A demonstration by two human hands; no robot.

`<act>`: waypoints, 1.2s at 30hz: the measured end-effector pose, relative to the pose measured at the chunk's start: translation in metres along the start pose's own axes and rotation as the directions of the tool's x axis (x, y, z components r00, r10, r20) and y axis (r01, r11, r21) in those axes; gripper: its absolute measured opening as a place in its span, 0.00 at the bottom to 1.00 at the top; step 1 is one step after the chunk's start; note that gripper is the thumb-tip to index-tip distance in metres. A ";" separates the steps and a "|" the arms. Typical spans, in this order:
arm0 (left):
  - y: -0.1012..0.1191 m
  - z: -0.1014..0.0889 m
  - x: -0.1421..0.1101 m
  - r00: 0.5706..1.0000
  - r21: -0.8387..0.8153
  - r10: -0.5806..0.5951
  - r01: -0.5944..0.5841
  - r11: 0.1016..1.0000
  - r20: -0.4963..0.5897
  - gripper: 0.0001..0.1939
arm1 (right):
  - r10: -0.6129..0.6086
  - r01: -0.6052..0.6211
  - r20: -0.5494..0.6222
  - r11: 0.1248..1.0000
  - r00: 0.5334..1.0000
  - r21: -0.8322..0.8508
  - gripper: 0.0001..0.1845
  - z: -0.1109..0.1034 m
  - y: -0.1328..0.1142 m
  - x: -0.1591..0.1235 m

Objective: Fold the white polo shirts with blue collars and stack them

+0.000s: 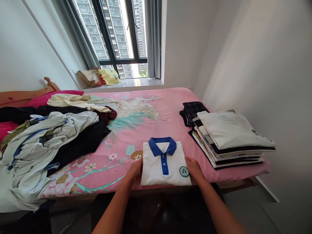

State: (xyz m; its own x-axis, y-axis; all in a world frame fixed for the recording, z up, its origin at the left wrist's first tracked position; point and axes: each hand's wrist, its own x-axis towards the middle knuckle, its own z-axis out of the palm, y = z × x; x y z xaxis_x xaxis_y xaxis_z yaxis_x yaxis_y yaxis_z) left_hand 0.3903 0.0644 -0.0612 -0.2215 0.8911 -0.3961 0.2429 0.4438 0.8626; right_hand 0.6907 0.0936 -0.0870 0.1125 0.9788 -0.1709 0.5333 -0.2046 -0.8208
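A folded white polo shirt (152, 172) lies near the front edge of the bed, its blue collar facing away from me and a round green badge on its lower right. My left hand (135, 170) holds its left side, and my right hand (194, 167) holds the right side. Both hands have their fingers closed at the shirt's edges, with some fingertips hidden beneath or behind the cloth. To the right rises a tall stack of folded clothes (229, 133), topped by a white T-shirt.
Loose, crumpled clothes (56, 136) are heaped on the bed's left side. Behind the stack sit folded dark checked clothes (193, 110). The pink flowered sheet (170, 104) covers the bed. Paper and yellow bags (109, 76) rest on the windowsill. A wall stands at right.
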 end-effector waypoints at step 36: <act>0.028 0.004 0.073 0.944 0.261 0.158 -0.081 0.962 -0.289 0.18 | -0.032 0.025 -0.093 0.997 0.995 -0.078 0.21 0.009 -0.018 0.080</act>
State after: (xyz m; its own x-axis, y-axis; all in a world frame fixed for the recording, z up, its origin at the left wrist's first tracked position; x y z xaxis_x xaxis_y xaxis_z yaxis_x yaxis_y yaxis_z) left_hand 0.3849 0.1420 -0.0674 -0.4439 0.8839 -0.1468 0.4979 0.3795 0.7798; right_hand 0.6822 0.1759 -0.0907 0.1726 0.9806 -0.0930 0.5999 -0.1795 -0.7797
